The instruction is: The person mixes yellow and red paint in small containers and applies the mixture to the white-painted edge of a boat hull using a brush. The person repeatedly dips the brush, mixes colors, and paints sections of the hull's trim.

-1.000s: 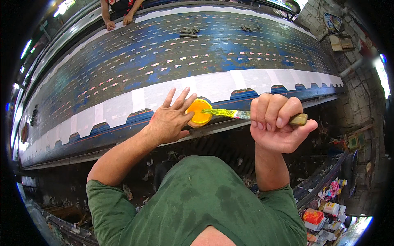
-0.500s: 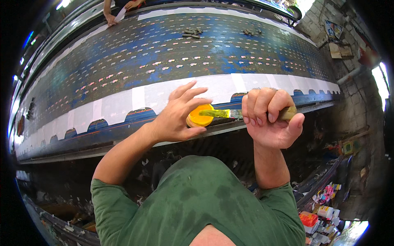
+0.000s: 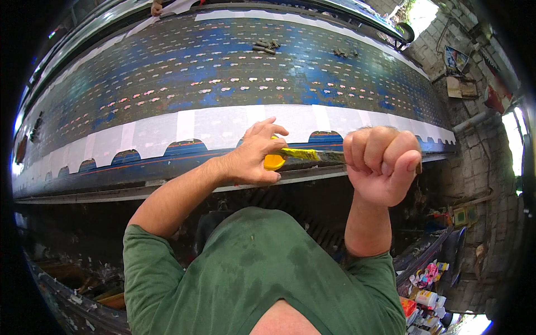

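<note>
My left hand [image 3: 251, 153] curves around a small yellow paint cup [image 3: 273, 162], fingers on its far side and thumb on the near side. Much of the cup lies hidden under that hand. In my right hand [image 3: 382, 164], fingers are wrapped round the handle of a paintbrush [image 3: 301, 153]. Its bristles, coated bright yellow, point left over the cup, and their tip reaches to my left fingers. Beneath the hands lies a white strip [image 3: 218, 125] with a scalloped near edge, along the near side of a long table.
The long dark-blue table [image 3: 312, 78] carries rows of small pale and pink marks. Short dark rods [image 3: 266, 47] lie in a pile at its far side. Another person's hand [image 3: 157, 9] is at the far left edge. Bottles and tubs [image 3: 427, 301] stand at lower right.
My right hand has moved slightly right with the brush, and the handle now tilts more out of sight. My left fingers cover more of the cup. The other person's hand has moved farther away.
</note>
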Motion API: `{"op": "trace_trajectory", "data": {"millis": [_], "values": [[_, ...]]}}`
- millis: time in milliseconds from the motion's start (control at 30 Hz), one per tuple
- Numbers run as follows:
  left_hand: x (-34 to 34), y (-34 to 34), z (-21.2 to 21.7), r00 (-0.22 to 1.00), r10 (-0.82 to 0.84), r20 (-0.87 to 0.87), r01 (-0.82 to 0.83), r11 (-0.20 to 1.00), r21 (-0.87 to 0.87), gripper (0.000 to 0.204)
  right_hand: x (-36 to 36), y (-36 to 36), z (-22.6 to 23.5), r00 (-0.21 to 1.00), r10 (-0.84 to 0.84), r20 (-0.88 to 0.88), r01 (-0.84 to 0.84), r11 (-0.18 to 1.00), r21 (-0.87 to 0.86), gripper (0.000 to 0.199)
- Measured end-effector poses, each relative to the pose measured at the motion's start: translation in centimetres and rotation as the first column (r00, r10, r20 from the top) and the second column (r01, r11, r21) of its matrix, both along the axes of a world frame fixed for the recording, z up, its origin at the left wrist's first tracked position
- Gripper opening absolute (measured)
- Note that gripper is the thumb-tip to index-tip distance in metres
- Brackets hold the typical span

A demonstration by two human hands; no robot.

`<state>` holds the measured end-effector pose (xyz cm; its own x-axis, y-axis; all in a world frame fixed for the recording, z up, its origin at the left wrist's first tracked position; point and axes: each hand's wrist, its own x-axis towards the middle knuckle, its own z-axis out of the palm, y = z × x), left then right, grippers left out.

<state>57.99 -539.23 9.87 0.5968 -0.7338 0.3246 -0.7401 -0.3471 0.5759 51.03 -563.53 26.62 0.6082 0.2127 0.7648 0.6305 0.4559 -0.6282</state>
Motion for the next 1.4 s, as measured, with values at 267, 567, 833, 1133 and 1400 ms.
{"op": "trace_trajectory", "data": {"millis": [267,567,833,1133,1400], "values": [[0.4,0.6,-1.1,0.996,0.088,0.020,-0.090,0.986,0.137,0.076,-0.5,-2.0,1.0,0.996,0.008,0.088,-0.005,1.000,-0.027,0.051],[0.4,2.4,0.5,0.990,0.109,0.088,-0.137,0.884,0.447,0.093,-2.1,-2.8,1.6,0.994,-0.007,0.108,0.010,1.000,-0.027,0.049],[-0.5,3.5,2.9,0.949,0.051,0.310,-0.237,0.762,0.602,0.086,-2.5,-3.5,1.2,0.991,-0.031,0.132,0.030,0.999,0.016,0.048],[-1.2,6.0,3.3,0.922,-0.023,0.386,-0.193,0.837,0.512,0.077,-3.4,-4.2,1.3,0.987,-0.114,0.113,0.115,0.993,0.000,0.048],[-2.6,4.6,0.4,0.937,0.062,0.344,-0.170,0.940,0.295,0.080,-3.8,-4.9,1.7,0.980,-0.144,0.133,0.142,0.989,0.031,0.046]]}}
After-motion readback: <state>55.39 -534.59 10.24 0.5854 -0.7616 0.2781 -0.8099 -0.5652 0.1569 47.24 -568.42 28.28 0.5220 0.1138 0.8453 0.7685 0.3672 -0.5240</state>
